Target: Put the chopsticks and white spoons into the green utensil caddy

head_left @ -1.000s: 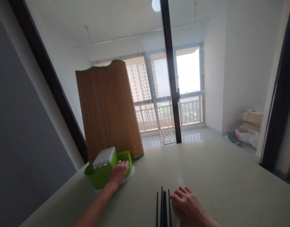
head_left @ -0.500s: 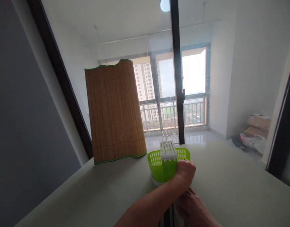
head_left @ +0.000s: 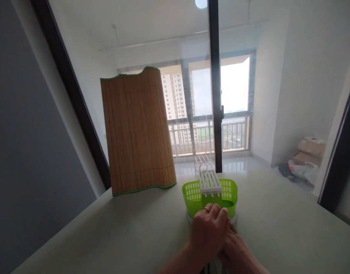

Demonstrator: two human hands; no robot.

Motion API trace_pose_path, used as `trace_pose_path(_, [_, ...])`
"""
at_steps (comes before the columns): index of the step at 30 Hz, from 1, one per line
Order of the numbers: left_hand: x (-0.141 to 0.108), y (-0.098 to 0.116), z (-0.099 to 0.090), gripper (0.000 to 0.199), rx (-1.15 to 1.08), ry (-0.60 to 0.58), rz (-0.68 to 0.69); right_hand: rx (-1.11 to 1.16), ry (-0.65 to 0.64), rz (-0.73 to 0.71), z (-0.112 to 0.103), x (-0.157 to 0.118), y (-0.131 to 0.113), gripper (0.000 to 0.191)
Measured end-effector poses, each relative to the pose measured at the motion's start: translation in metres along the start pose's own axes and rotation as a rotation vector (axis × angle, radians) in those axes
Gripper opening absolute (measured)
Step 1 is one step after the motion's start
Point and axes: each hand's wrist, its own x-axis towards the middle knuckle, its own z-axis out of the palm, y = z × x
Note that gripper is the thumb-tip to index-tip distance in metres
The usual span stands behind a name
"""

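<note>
A bright green basket [head_left: 192, 205] with slotted sides and a white base stands on the pale table. Across its middle rises a white slatted rack [head_left: 210, 181]. Just in front of the basket is my left hand [head_left: 209, 232], its fingers curled and a ring on one of them. My right hand [head_left: 236, 247] lies against it, lower and to the right, with its fingers mostly hidden. What the hands hold between them cannot be made out. Thin dark and light strips [head_left: 212, 266] show below the hands at the bottom edge.
On the left of the table [head_left: 135, 228] a brown bamboo mat [head_left: 137, 133] with green edging stands upright. Behind the table is a dark-framed glass door [head_left: 215, 87]. Boxes and bags [head_left: 306, 160] lie on the floor at the right.
My left hand has moved left and down from the basket's right front side to its front middle. The basket and rack appear slightly farther right, and less of the strips shows below the hands.
</note>
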Motion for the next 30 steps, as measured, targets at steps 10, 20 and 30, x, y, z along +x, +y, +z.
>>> trace_pose_path(10, [-0.104, -0.065, 0.014, 0.030, -0.052, -0.530, -0.564, 0.002, 0.031, -0.341, 0.014, 0.005, -0.027, 0.007])
trace_pose_path(20, [-0.102, -0.050, 0.017, 0.024, -0.105, -0.527, -0.565, 0.014, -0.114, -0.328, 0.020, -0.001, -0.026, 0.012])
trace_pose_path(30, [-0.099, -0.048, 0.007, 0.027, -0.125, -0.516, -0.612, 0.006, -0.192, -0.301, 0.008, 0.003, -0.034, 0.006])
